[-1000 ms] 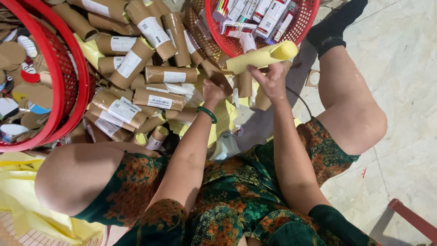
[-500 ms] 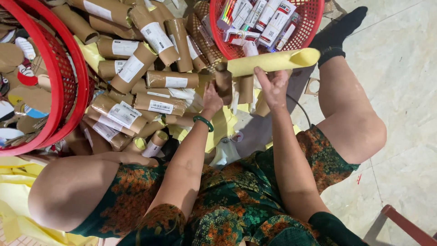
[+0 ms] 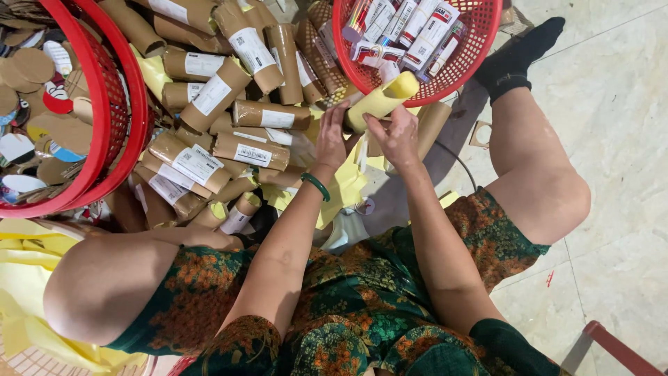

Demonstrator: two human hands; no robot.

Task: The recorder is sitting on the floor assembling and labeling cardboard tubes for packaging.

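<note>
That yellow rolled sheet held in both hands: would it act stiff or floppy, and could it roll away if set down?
The yellow roll is probably light and fairly springy: it keeps a tube shape between the left hand and right hand. Being round, it would likely roll on the tiled floor. Released, it might loosen, though that cannot be told.

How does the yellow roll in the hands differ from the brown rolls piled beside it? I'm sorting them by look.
The yellow roll is plain pale yellow; the brown rolls are kraft brown. The yellow roll carries no label that shows, while most brown rolls bear a white label. The yellow roll is held up between the left hand and right hand; the brown rolls lie heaped on the floor. Both are tube-shaped rolls.
</note>
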